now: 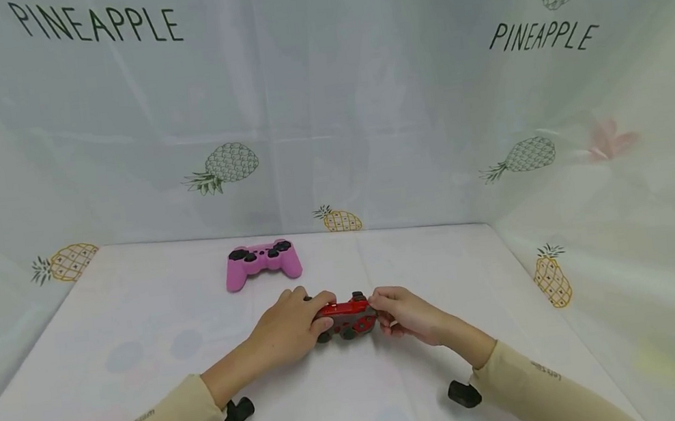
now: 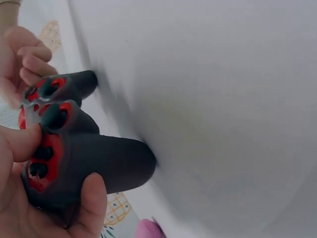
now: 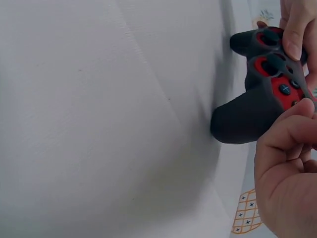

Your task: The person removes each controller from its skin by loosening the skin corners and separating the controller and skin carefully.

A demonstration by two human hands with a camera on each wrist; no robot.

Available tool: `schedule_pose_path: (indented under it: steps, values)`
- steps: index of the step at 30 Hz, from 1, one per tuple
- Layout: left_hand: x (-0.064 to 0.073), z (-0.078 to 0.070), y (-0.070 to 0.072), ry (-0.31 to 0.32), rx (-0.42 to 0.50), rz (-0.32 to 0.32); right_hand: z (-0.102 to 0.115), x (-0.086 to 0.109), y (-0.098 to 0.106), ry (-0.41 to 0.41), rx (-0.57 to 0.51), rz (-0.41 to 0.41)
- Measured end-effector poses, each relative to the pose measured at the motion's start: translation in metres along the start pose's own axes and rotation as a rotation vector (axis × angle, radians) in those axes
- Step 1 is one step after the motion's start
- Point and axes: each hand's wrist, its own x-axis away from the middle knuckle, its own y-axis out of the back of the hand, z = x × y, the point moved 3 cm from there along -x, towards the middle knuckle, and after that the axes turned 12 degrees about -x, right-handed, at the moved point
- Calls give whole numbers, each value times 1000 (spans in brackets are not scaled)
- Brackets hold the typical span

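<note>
L hand (image 1: 288, 325) grip is closed, thumb + fingers round left end of red plastic game controller (image 1: 343, 308) in dark-grey rubbery cover (image 2: 109, 161), mid white table (image 1: 334, 410), prob. bracing it b/c R hand (image 1: 407, 316), fingers curled, seems to pinch cover's right edge. Pink controller (image 1: 262, 256) lies far left, prob. parked out of way.

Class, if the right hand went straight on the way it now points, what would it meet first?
The red-and-grey controller, whose right end the right hand seems to pinch. Beyond it, the pink controller may lie roughly in line, though depth is unclear.
</note>
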Motion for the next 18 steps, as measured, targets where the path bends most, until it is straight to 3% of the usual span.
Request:
schedule_pose_path:
  steps: [5,18]
  values:
    - [-3,5,-3,-16,-1,8,1,2,4,35,58,-17]
    - [-9,12,-2,-18,42,47,-23,9,6,116,464,-150]
